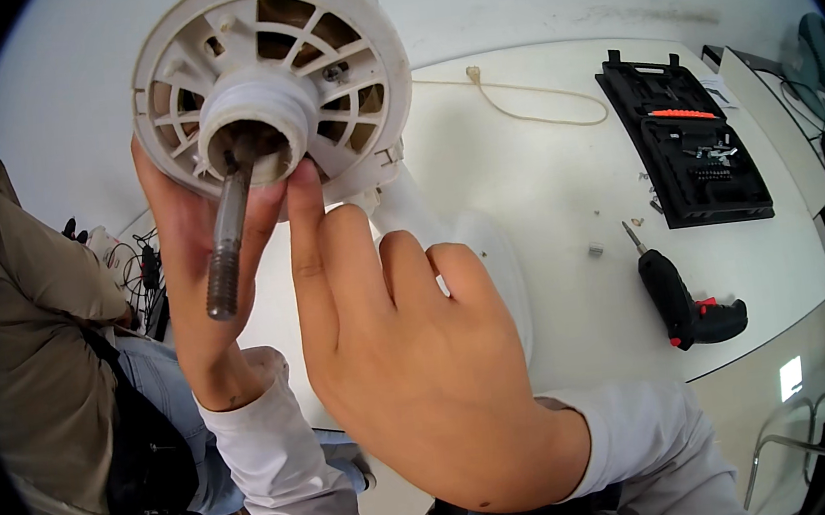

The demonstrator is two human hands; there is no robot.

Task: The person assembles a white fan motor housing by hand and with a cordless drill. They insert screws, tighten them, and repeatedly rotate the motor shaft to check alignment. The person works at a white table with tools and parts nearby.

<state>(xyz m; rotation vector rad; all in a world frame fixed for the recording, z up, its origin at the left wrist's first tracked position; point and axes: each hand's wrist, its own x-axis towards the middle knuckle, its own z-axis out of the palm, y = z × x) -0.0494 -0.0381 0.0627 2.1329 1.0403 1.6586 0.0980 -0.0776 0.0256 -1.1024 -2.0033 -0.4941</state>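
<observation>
A white electric fan's motor head (361, 152) is held up close, its slotted round housing facing me. From its hollow front collar (301, 103) a metal shaft (226, 245) with a threaded tip sticks out toward me. My left hand (183, 226) grips the housing from below and behind; most of its fingers are hidden. With its straight index fingertip, my right hand (422, 347) touches the collar's lower edge. The other visible right fingers are bent, slightly apart, and its thumb is hidden. Behind the right hand, the white fan stand (487, 250) is partly covered.
A black screwdriver (683, 294) with a pistol handle lies right on the white table (582, 340). Beyond it sits an open black tool case (710, 166). Small loose parts (595, 250) lie between. A pale cord (549, 122) loops behind. Another person (44, 286) is at the left.
</observation>
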